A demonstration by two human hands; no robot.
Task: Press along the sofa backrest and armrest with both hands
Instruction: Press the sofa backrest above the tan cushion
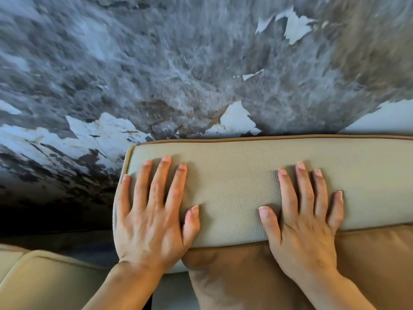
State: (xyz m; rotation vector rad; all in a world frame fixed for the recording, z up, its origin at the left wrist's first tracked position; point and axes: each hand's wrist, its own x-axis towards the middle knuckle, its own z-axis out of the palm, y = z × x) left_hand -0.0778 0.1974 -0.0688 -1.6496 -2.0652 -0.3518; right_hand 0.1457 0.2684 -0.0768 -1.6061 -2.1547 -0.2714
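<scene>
A: Hands?
B: Left hand (147,220), right hand (306,222), both flat, palms down, fingers spread; neither grip closed on anything.
A: Backrest?
B: Beige sofa backrest (234,182) directly beneath both palms, top face. Tan cushion (245,278) just under the wrists. Peeling wall (178,63) beyond the fingertips.

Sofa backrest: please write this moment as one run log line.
left hand: flat, fingers spread, near end of beige leather backrest top | right hand: flat beside it | brown cushion: below
</scene>
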